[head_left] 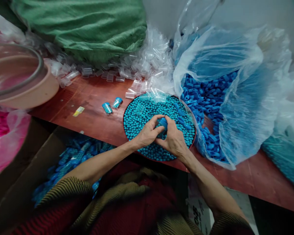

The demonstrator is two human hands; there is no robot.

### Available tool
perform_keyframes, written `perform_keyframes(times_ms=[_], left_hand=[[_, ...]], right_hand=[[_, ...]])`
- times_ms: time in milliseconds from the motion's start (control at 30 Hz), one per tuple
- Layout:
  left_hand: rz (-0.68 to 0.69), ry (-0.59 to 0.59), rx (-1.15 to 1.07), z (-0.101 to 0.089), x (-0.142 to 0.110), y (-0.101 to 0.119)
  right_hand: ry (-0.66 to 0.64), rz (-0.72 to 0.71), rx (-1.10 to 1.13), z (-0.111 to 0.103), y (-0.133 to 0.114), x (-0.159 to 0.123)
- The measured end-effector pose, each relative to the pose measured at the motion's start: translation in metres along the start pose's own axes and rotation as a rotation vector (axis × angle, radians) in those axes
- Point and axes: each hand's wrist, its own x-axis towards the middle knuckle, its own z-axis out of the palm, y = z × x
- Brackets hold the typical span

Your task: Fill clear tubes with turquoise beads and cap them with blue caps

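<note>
Beads (pixel 134 125) in turquoise fill the round tray (pixel 123 119) on the red-brown table (pixel 95 122), and over them I hold a small blue-topped container (pixel 163 123) between both hands. My left hand (pixel 147 132) pinches it from the left with thumb and forefinger; my right hand (pixel 173 136) curls around its right side. Blue plastic pieces (pixel 183 121) lie on the beads at the right, and clear tubes (pixel 159 97) overlap the tray's far edge. Left of the tray, two filled containers (pixel 107 108) lie near each other. On the right, a translucent bag (pixel 247 111) opens on more blue pieces.
</note>
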Motion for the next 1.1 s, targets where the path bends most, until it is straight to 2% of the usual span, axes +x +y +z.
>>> perform_keyframes(times_ms=[67, 200, 300, 433, 500, 600, 667, 733, 833, 900, 967, 1033, 1100], left_hand=[[-0.02, -0.02, -0.073, 0.002, -0.003, 0.002], [-0.074, 0.056, -0.13, 0.008, -0.006, 0.0], [-0.087, 0.094, -0.074, 0.01, -0.008, -0.003], [-0.022, 0.069, 0.121, 0.003, -0.014, -0.003], [0.019, 0.085, 0.267, -0.01, -0.019, -0.001], [0.059, 0.207, 0.473, -0.047, -0.027, 0.0], [0.053, 0.318, 0.622, -0.08, -0.031, -0.002], [0.016, 0.427, 0.779, -0.111, -0.033, -0.007], [-0.047, 0.556, 1.07, -0.138, -0.034, -0.013], [-0.044, 0.595, 1.203, -0.136, -0.031, -0.014], [0.0, 0.563, 1.231, -0.12, -0.025, -0.012], [0.05, 0.434, 1.169, -0.095, -0.015, -0.011], [0.059, 0.276, 1.071, -0.068, -0.001, -0.013]], right_hand=[[0.051, -0.03, 0.001, 0.003, 0.0, -0.002], [0.115, -0.06, 0.039, 0.013, 0.005, -0.005], [0.116, -0.04, 0.06, 0.023, 0.005, -0.008], [0.097, 0.003, 0.057, 0.031, -0.007, -0.014], [-0.003, 0.001, 0.025, 0.028, -0.014, -0.015], [-0.142, -0.027, 0.0, 0.017, -0.01, -0.011], [-0.115, 0.002, 0.002, 0.011, 0.002, -0.006], [-0.03, 0.063, -0.012, 0.006, 0.019, 0.001], [0.065, 0.129, -0.041, 0.001, 0.047, 0.012], [0.119, 0.156, -0.038, -0.007, 0.065, 0.018], [0.173, 0.217, -0.052, -0.019, 0.082, 0.02], [0.158, 0.317, -0.124, -0.032, 0.093, 0.02], [0.058, 0.397, -0.251, -0.04, 0.098, 0.02]])
